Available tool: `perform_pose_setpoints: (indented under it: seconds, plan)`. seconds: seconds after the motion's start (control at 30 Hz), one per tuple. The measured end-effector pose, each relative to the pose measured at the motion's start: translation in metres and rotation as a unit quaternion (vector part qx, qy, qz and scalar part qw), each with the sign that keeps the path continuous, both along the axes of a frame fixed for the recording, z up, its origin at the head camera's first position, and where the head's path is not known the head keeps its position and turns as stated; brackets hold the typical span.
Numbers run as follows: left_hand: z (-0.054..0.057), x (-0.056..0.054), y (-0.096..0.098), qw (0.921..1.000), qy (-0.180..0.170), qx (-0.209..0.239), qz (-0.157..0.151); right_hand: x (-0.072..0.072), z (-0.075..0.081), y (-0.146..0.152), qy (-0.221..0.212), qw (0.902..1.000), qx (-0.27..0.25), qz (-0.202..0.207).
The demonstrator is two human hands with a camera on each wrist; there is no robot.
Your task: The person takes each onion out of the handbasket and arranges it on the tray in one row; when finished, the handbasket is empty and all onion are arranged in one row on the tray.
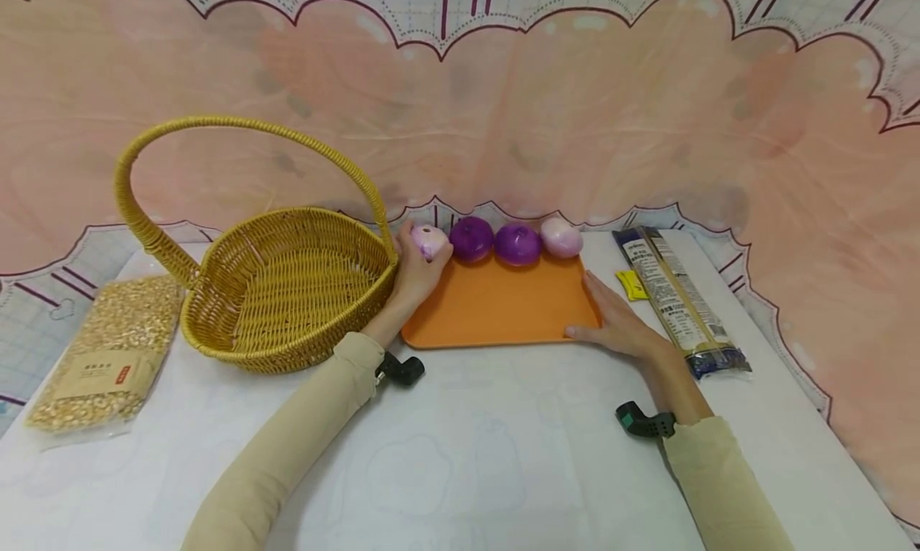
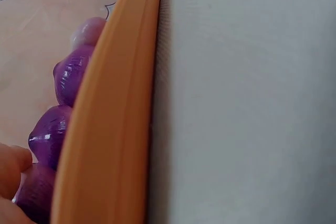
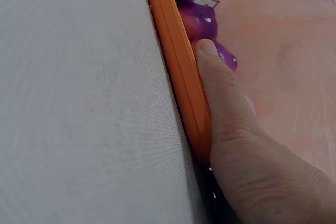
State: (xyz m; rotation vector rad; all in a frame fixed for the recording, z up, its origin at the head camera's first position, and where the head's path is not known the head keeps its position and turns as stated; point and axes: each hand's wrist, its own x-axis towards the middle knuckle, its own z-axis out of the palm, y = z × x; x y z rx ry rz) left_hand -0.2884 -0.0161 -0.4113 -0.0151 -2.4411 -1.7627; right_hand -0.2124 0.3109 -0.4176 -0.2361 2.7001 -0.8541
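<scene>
My left hand (image 1: 419,273) grips a pale purple-and-white onion (image 1: 430,241) at the back left of an orange tray (image 1: 503,303). To the right of this onion, along the tray's back edge, sit a deep purple onion (image 1: 471,239), a second purple onion (image 1: 517,244) and a whitish-pink onion (image 1: 562,238). At the tray's right front corner rests my right hand (image 1: 620,321), fingers extended along the side. In the right wrist view its thumb (image 3: 223,85) lies straight against the tray's rim (image 3: 178,72).
A yellow wicker basket (image 1: 287,351) with a tall arched handle stands close beside my left forearm. Farther left lies a clear bag of yellow grains (image 1: 118,351). On the right are a long dark-ended food packet (image 1: 679,299) and a small yellow packet (image 1: 632,285).
</scene>
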Motion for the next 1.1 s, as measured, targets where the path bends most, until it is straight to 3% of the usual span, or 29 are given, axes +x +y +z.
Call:
perform_pose_setpoints:
  seconds: [0.3, 0.77, 1.1]
  plan:
    - [0.000, -0.003, 0.003, 0.9997, 0.009, -0.017, 0.015, 0.000, -0.001, 0.001, 0.011, 0.9999, -0.002, 0.004]
    - [0.002, -0.007, 0.004, 0.9995, -0.014, -0.001, 0.027, 0.001, -0.001, 0.001, 0.005, 1.0000, -0.004, 0.000]
    - [0.002, -0.011, 0.006, 0.9989, 0.006, -0.013, 0.044, 0.000, -0.001, 0.001, 0.004, 1.0000, -0.007, 0.000]
